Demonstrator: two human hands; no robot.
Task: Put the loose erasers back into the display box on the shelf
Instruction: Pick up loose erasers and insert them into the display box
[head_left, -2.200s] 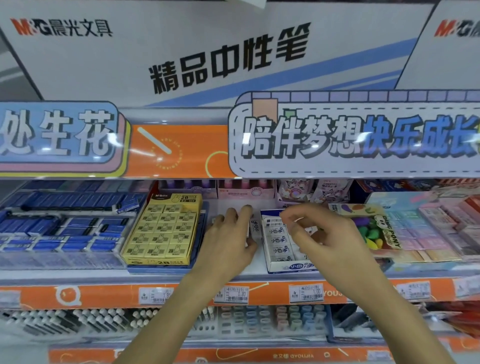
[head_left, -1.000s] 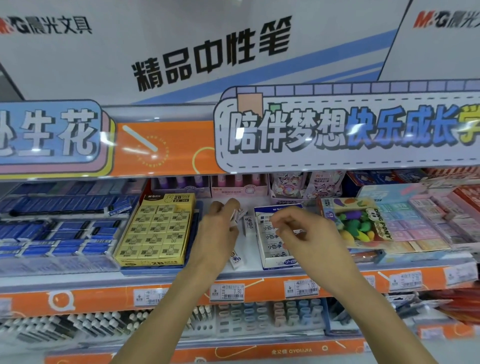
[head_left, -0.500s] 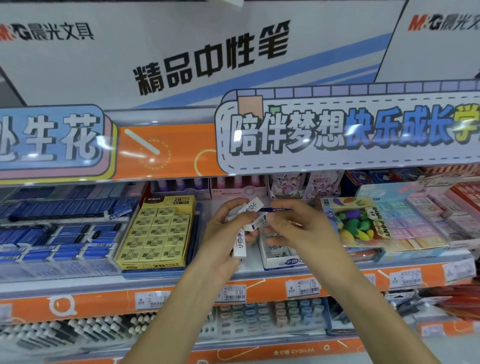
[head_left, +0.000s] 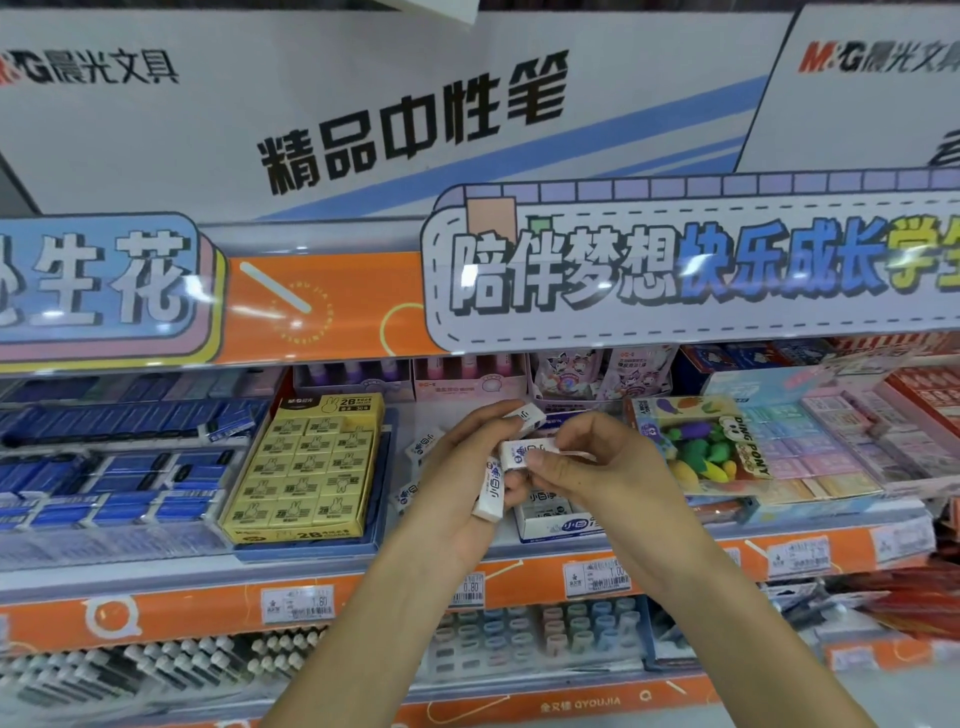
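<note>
Nearest, the left hand (head_left: 467, 483) clasps several white erasers (head_left: 491, 488) while the right hand (head_left: 597, 467) pinches another eraser (head_left: 527, 451) just above the display box (head_left: 558, 525), with two loose erasers (head_left: 423, 447) lying on the shelf (head_left: 311, 564) beyond.

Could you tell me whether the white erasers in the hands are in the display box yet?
Out: white erasers sit in both hands, above the display box.
</note>
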